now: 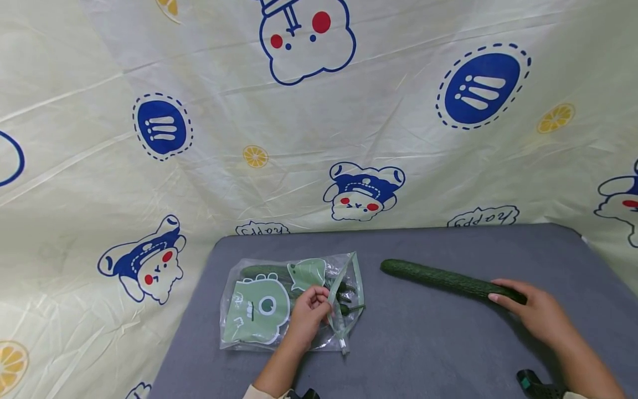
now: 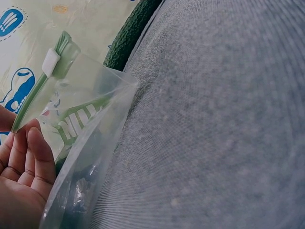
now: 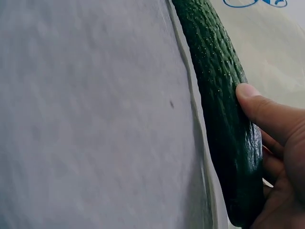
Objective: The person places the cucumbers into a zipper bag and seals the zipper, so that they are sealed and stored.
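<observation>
A long dark green cucumber (image 1: 443,279) extends leftward from my right hand (image 1: 540,313), which grips it near its right end. In the right wrist view the thumb lies along one side of the cucumber (image 3: 221,95) and the other fingers go behind it. My left hand (image 1: 309,318) pinches the green zip edge of a clear slider bag (image 1: 256,316) with a green cartoon print. The white slider (image 2: 51,62) shows in the left wrist view. Inside the bag are green vegetables, partly hidden by the print; one looks like another cucumber (image 1: 264,271), and dark stems show near the mouth.
A grey cloth-covered table (image 1: 423,354) lies under everything. Behind it hangs a pale sheet (image 1: 399,111) printed with blue cartoon figures and orange slices. Black wrist devices (image 1: 535,385) are at the lower edge of the head view.
</observation>
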